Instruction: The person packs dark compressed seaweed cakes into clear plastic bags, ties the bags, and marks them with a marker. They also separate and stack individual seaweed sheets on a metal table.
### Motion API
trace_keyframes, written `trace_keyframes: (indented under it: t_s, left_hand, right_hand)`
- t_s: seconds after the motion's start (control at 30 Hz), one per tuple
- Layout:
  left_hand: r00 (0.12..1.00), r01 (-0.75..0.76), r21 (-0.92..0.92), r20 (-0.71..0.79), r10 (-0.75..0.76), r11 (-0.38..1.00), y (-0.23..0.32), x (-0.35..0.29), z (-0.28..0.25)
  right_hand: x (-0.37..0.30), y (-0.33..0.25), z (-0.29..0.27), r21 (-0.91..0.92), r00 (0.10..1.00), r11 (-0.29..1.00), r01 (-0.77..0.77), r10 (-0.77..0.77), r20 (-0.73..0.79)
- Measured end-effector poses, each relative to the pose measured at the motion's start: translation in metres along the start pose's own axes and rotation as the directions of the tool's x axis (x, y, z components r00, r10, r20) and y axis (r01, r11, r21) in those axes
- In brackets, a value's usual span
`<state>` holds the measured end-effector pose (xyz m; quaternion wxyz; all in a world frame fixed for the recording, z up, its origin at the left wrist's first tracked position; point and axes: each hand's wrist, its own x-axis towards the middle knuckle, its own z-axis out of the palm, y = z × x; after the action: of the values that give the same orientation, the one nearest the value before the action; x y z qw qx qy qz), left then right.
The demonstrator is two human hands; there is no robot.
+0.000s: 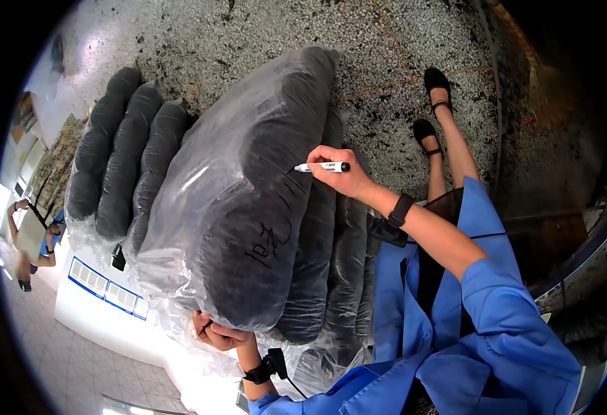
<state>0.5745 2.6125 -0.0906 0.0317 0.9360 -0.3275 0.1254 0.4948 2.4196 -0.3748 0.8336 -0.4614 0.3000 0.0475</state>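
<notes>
A large clear plastic bag [245,173] packed with dark grey, soft-looking filling lies across other bags in front of me. My right hand [345,181] pinches a white marker pen [328,167] with a black end. The pen's tip is at the bag's surface, beside black handwritten strokes. Lower down, my left hand [222,337] is closed on the gathered loose plastic at the near end of this bag. Its fingers are partly hidden by the film. Each wrist wears a black strap with a small device.
Several long, dark stuffed bags [113,142] stand at the left. More filled bags [317,256] lie under the large one on its right. A broom [551,93] is at the far right on speckled floor. Another person [30,259] is at the left edge.
</notes>
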Motion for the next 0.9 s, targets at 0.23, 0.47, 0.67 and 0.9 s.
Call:
trace_keyframes:
  t_s: [0.23, 0.47, 0.67, 0.9]
  left_hand:
    - [0.999, 0.008, -0.029, -0.036, -0.009, 1.0, 0.002, 0.0, 0.005]
    - [0.999, 0.023, -0.004, -0.031, -0.023, 1.0, 0.004, 0.0, 0.001]
    - [0.999, 0.032, -0.009, -0.021, -0.033, 0.999, 0.003, 0.0, 0.001]
    - [0.999, 0.029, -0.018, -0.035, -0.03, 0.999, 0.004, 0.0, 0.003]
  right_hand:
    - [-0.006, 0.004, 0.0, 0.026, 0.998, 1.0, 0.011, -0.012, 0.059]
    - [-0.013, 0.011, 0.005, 0.09, 0.998, 0.995, -0.05, 0.047, 0.03]
    - [-0.02, 0.004, 0.005, 0.214, 0.979, 0.957, -0.197, 0.179, 0.101]
    - [-0.033, 0.011, 0.011, 0.139, 0.997, 0.988, -0.066, 0.061, 0.044]
